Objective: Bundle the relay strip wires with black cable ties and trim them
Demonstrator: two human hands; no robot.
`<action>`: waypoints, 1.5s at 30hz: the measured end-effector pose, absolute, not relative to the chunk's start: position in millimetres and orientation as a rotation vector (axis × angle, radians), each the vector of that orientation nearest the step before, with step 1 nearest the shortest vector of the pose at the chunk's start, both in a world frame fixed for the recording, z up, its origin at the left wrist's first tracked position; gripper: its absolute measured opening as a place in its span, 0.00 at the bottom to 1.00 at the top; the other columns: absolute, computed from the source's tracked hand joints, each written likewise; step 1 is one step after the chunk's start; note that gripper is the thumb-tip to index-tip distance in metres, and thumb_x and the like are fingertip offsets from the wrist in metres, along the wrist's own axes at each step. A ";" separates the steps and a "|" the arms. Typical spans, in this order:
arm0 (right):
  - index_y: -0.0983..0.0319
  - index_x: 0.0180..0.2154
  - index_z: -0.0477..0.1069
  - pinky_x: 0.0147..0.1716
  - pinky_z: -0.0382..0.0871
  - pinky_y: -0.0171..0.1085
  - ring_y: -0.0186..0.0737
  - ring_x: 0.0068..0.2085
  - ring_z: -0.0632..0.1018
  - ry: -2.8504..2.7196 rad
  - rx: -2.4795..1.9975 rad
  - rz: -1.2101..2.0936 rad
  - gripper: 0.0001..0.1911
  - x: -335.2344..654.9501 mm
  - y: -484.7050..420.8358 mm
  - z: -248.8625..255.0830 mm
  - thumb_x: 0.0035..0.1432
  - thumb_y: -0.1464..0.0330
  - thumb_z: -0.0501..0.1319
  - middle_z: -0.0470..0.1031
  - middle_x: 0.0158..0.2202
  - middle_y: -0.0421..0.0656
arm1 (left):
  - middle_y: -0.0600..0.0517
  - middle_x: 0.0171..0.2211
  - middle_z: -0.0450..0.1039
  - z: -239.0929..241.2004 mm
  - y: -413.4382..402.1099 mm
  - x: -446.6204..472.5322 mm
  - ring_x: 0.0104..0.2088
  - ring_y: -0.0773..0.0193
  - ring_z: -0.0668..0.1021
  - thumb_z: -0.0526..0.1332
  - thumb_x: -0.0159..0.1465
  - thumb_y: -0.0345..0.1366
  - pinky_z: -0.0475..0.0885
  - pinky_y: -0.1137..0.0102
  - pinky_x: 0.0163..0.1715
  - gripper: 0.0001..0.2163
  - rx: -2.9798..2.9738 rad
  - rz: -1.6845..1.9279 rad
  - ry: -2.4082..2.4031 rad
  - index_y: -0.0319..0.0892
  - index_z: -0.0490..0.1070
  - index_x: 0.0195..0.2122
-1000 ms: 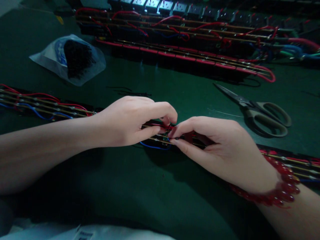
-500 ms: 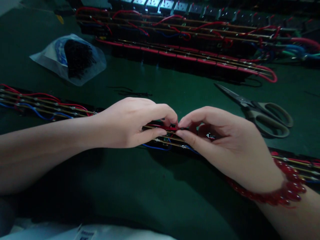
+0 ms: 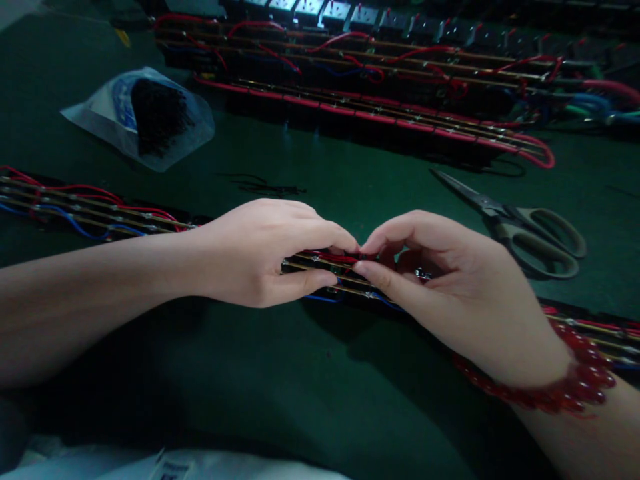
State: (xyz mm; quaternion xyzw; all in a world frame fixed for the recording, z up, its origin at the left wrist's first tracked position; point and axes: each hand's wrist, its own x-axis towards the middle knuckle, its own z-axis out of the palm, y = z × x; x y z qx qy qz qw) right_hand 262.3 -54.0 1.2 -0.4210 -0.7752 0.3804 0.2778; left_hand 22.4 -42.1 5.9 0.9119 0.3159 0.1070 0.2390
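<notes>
Head view: my left hand and right hand meet mid-desk on the near strip, both pinching its red wire. I judge wire-dressing; next needs a steady, fine pull.

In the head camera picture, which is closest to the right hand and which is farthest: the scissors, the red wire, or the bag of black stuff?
1. Red wire: pinched by the right hand, on the wired strip the left hand grips.
2. Scissors: just behind the hand, to its right.
3. Bag: far away at the back left.
</notes>
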 end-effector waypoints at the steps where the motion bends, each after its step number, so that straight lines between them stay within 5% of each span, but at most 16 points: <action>1: 0.59 0.37 0.76 0.25 0.71 0.36 0.35 0.29 0.77 -2.082 -1.128 1.024 0.02 262.2 -54.0 1.2 0.63 0.67 0.67 0.79 0.32 0.40 | 0.51 0.42 0.82 5.9 -42.2 22.4 0.38 0.62 0.80 0.58 0.70 0.35 0.70 0.69 0.39 0.14 2.499 0.301 0.864 0.43 0.75 0.55; 26: 0.60 0.41 0.79 0.31 0.73 0.37 0.35 0.34 0.78 -2.212 -1.062 0.897 0.07 265.4 -50.7 -3.5 0.61 0.75 0.67 0.81 0.38 0.39 | 0.54 0.45 0.80 4.8 -39.4 22.2 0.41 0.65 0.80 0.61 0.67 0.31 0.70 0.74 0.39 0.14 2.395 0.380 0.879 0.45 0.71 0.53; 45: 0.60 0.35 0.73 0.26 0.69 0.36 0.34 0.30 0.75 -2.174 -1.109 0.928 0.04 263.7 -52.0 -1.8 0.61 0.74 0.65 0.76 0.33 0.38 | 0.52 0.45 0.81 4.8 -37.5 20.9 0.42 0.63 0.78 0.59 0.70 0.30 0.68 0.71 0.41 0.13 2.486 0.337 0.755 0.43 0.74 0.55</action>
